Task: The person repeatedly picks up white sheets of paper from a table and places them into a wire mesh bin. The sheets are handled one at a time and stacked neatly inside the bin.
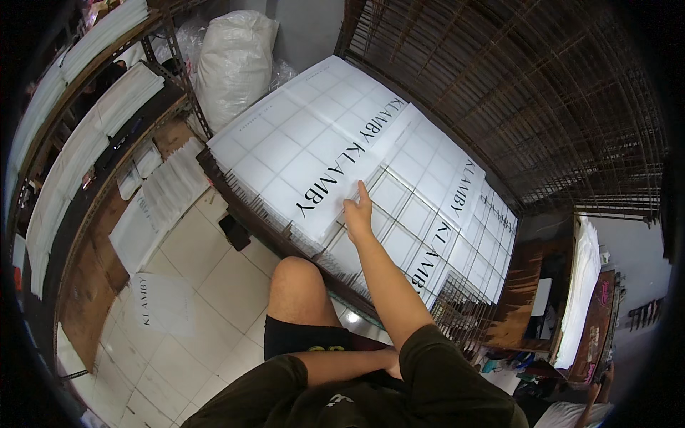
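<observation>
My right hand [359, 214] reaches out over the wire rack [396, 192] in front of me. Its index finger stretches away from me and the thumb stands apart to the left; the other fingers are mostly hidden. The fingertips touch or lie just beside the edge of a translucent white sheet [285, 171] with large dark lettering. To its right, more lettered sheets [428, 143] lie on the same grid, whose wires show through. My left forearm crosses my lap, and the left hand [392, 362] is largely hidden behind my right arm.
Raised wire trays [571, 93] lean at the upper right. Shelves of stacked sheets [93, 135] stand at left, a large white sack [235, 68] behind. On the tiled floor lie loose sheets [171, 307] and a dark object [234, 232]. A wooden table [524, 303] stands at right.
</observation>
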Motion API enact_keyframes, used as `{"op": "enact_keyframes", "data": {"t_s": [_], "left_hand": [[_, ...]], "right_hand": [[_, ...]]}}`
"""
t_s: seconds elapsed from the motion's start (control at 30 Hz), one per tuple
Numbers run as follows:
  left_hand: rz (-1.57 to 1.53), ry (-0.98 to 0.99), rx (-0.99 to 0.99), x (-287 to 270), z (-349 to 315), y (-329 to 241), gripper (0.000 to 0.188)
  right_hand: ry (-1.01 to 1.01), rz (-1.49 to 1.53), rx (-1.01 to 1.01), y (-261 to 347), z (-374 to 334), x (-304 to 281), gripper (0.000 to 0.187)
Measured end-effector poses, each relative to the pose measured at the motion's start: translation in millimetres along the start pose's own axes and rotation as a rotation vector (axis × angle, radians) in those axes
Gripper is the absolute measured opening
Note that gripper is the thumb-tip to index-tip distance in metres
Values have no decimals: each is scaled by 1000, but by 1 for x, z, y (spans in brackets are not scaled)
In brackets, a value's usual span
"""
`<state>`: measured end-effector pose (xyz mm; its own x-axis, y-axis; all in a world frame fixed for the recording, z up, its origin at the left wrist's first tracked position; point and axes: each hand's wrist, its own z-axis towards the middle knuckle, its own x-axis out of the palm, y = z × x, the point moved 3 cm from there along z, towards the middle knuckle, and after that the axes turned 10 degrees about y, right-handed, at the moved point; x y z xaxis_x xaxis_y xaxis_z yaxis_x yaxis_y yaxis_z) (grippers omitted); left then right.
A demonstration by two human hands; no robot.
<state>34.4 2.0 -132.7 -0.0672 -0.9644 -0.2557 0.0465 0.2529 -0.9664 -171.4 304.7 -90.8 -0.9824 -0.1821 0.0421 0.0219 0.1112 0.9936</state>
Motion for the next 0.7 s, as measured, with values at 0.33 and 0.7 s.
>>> {"op": "enact_keyframes", "data": {"t_s": [0.33, 0.7], "left_hand": [[9, 8, -34, -5, -5, -4, 65], [-4, 61, -156, -3, -10, -12, 70]], "right_hand": [[62, -145, 23, -11, 15, 4, 72], [110, -160, 38, -23, 23, -7, 71]]}}
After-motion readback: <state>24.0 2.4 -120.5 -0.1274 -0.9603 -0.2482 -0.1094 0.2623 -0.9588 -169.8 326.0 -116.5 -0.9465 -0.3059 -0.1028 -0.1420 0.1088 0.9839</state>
